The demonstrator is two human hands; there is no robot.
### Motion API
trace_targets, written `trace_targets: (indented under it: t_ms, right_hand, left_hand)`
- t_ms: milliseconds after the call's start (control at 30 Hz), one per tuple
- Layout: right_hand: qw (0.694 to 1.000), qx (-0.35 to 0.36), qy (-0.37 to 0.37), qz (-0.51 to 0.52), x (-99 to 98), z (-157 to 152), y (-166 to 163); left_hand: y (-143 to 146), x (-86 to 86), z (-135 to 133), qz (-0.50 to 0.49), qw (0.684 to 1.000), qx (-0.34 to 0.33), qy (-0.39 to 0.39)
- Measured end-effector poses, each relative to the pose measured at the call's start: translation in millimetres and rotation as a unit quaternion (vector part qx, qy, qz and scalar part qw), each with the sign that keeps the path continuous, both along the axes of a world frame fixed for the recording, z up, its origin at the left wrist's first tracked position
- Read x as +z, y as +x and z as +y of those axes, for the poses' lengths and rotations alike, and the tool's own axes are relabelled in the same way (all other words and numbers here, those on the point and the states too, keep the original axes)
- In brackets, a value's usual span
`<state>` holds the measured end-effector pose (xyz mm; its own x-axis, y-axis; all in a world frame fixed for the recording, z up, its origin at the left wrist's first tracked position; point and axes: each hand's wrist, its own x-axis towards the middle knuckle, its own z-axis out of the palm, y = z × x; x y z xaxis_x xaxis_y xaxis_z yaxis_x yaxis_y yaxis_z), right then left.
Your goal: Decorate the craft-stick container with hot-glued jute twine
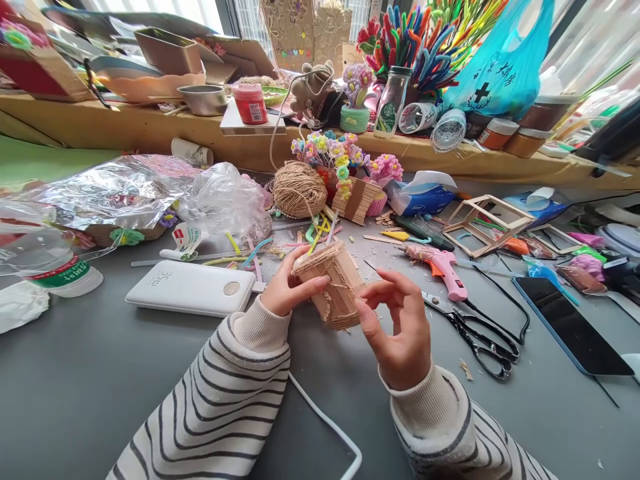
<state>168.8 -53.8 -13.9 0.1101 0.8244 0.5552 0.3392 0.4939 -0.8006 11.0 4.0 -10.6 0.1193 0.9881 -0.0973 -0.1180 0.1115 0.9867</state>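
My left hand (293, 283) grips a small wooden box (334, 293) by its left side, the thumb laid across its face. The box is tilted and looks made of craft sticks, with braided twine along its edges and a wavy line of twine on the face. At the box's right edge, the thumb and forefinger of my right hand (395, 320) are pinched together. A thin strand of twine (345, 288) crosses the face towards these fingertips; its end is hidden. My other right fingers are curled.
A white power bank (191, 288) lies left, its cable running below my hands. To the right are a pink glue gun (437, 267), black-handled scissors (477, 340) and a phone (573, 327). Behind stand a twine ball (300, 189), pipe-cleaner flowers (325, 150) and a stick frame (487, 223).
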Motion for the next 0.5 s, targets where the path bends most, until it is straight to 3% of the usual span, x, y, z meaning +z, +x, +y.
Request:
trace_targets:
  t_ms: [100, 267, 367, 500]
  right_hand:
    - [1.000, -0.003, -0.012, 0.021, 6.3, 3, 10]
    - [0.998, 0.014, -0.035, -0.056, 24.9, 20, 33]
    - [0.990, 0.068, -0.057, -0.108, 29.5, 29, 44]
    - [0.984, 0.144, -0.070, -0.077, 23.9, 32, 50]
  left_hand:
    - [-2, 1.5, 2, -0.004, 0.999, -0.035, -0.009]
    - [-4, 1.4, 5, 0.020, 0.983, -0.181, -0.035]
    - [0, 0.2, 5, 0.016, 0.975, -0.220, -0.033]
    - [6, 3.1, 5, -0.006, 0.968, -0.248, -0.028]
